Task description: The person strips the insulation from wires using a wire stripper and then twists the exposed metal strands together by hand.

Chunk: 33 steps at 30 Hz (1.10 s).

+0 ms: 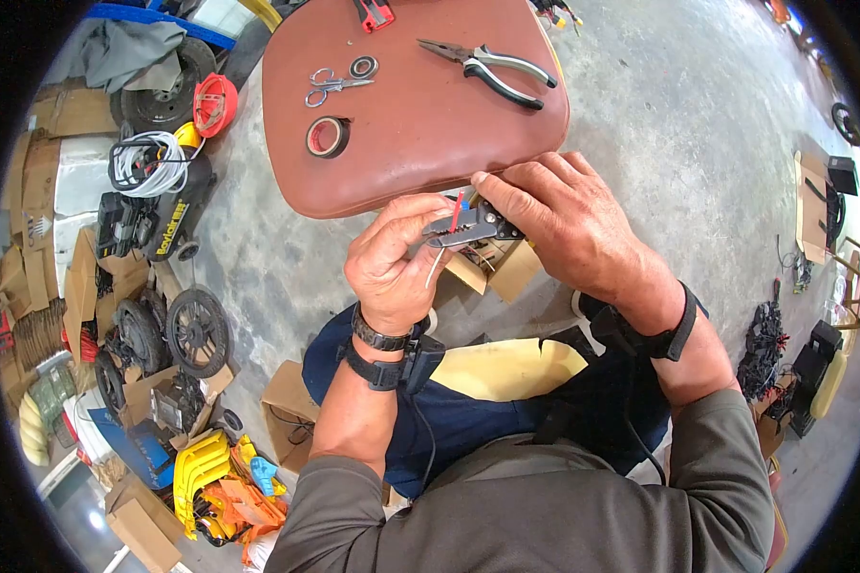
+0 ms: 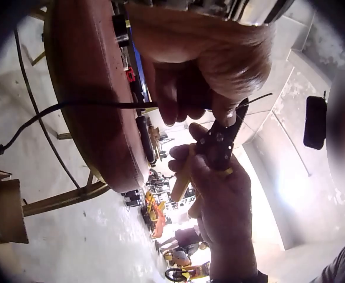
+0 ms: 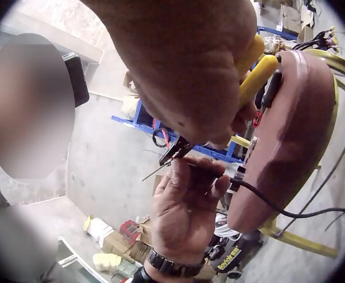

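Observation:
Above the near edge of the brown padded stool (image 1: 411, 162), my left hand (image 1: 392, 263) pinches a black cable (image 2: 101, 105) between thumb and fingers. A thin pale wire end (image 1: 434, 268) sticks out below the dark toothed jaws of a wire stripper (image 1: 463, 227), and a short red strand (image 1: 457, 210) stands above them. The right hand (image 1: 578, 229) grips the stripper by its yellow handles (image 3: 258, 79), mostly hidden under the palm in the head view. The stripper's nose lies right at the left fingertips, across the wire.
Combination-style long-nose pliers (image 1: 502, 78), small scissors (image 1: 330, 88), a black tape roll (image 1: 327, 137), a smaller roll (image 1: 363, 67) and a red-handled tool (image 1: 375, 13) lie on the stool. An open carton (image 1: 516, 270) is on the floor below the hands. Wheels (image 1: 198, 332) and boxes crowd the left.

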Tool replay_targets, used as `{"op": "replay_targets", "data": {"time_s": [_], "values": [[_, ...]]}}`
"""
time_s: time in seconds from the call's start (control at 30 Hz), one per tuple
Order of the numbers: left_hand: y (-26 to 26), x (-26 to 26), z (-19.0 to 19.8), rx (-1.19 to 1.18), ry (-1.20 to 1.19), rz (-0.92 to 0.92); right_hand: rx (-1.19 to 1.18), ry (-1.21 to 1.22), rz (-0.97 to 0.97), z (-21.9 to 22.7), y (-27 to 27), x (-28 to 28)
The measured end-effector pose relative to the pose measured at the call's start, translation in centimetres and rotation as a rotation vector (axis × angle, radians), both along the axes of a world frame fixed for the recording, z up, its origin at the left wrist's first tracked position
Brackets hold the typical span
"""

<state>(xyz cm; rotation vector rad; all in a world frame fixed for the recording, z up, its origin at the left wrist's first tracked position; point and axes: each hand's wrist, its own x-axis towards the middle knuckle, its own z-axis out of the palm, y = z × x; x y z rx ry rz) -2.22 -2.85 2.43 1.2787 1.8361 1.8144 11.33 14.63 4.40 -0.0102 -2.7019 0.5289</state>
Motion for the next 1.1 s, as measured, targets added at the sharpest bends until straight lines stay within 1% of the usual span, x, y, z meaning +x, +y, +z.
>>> {"op": "replay_targets", "data": {"time_s": [0.1,0.23,0.3,0.33,0.43,0.53,0.63,0.73,0.83,0.93,1.1], "values": [[0.0,-0.1,0.3,-0.067,0.052,0.015,-0.031,-0.026,-0.003,0.0,0.0,-0.1],[0.3,-0.2,0.0,-0.072,0.009,0.008,-0.067,-0.033,-0.014,-0.4,-0.1,-0.2],[0.4,-0.4,-0.1,-0.101,0.004,0.006,-0.13,-0.046,-0.014,-0.8,0.0,-0.2],[0.4,-0.4,-0.3,-0.11,-0.032,-0.003,-0.162,-0.055,-0.015,-0.9,0.0,-0.2],[0.2,-0.5,-1.1,-0.132,-0.119,-0.021,-0.357,-0.223,-0.005,-0.2,-0.3,0.1],[0.3,-0.4,-1.4,-0.138,-0.174,-0.032,-0.442,-0.309,0.006,0.1,-0.1,0.2],[0.4,-0.2,-1.2,-0.139,-0.228,-0.047,-0.471,-0.313,0.024,0.1,0.0,0.3],[0.4,-0.3,-1.2,-0.141,-0.255,-0.061,-0.412,-0.297,-0.005,0.1,-0.1,0.3],[0.2,-0.5,-1.6,-0.144,-0.262,-0.081,-0.274,-0.181,-0.02,-0.4,-0.2,0.4],[0.2,-0.7,-1.9,-0.139,-0.251,-0.1,-0.194,-0.13,-0.021,-0.7,0.0,0.4],[0.3,-0.7,-1.9,-0.142,-0.273,-0.093,-0.186,-0.164,-0.037,-0.5,-0.1,0.4]]}}
